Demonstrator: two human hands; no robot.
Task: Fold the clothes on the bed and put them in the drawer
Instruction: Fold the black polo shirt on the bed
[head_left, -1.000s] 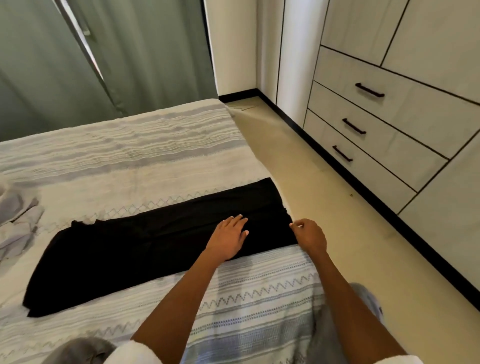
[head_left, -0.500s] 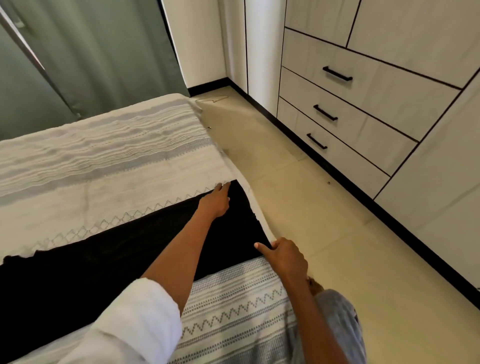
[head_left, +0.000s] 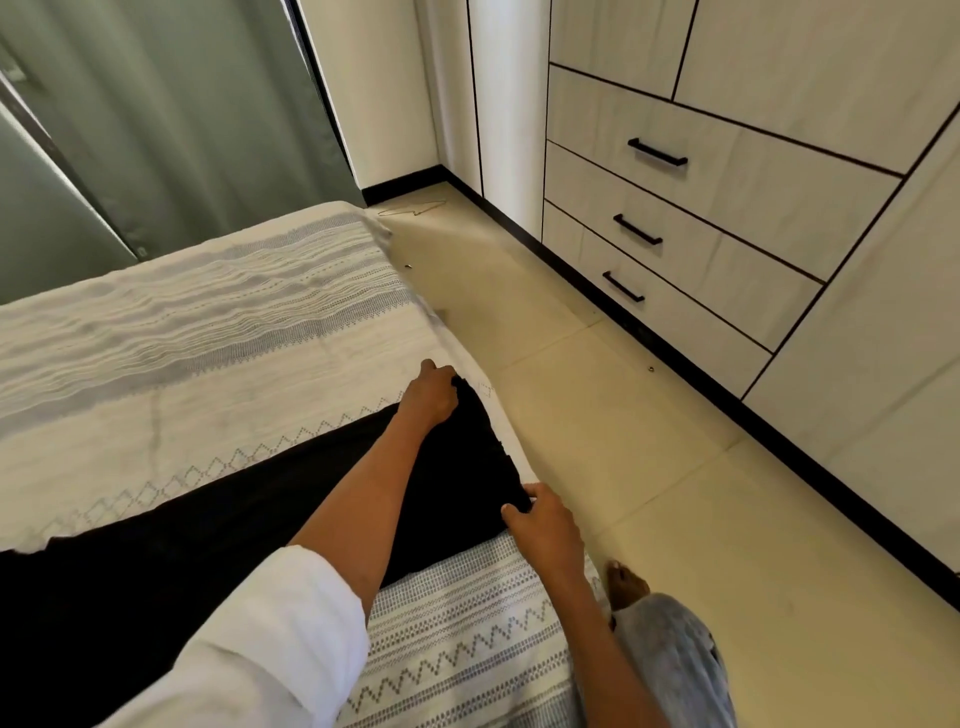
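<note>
both hands (head_left: 431, 395) (head_left: 545, 525) pinch garment (head_left: 457, 467) edge — bedside

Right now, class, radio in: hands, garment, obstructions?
Left hand grips far corner of long black cloth garment. Right hand pinches near corner. Garment flat, unfolded. Three wood-grain drawers shut.

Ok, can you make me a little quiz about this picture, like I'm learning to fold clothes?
1. True or false: the three drawers are all closed.
2. What does the left hand grip? A) the green curtain B) the far corner of the black garment C) a drawer handle
3. Fill in: the right hand pinches the garment's near corner at the edge of the ____.

Key: 1 true. 2 B. 3 bed.
</note>
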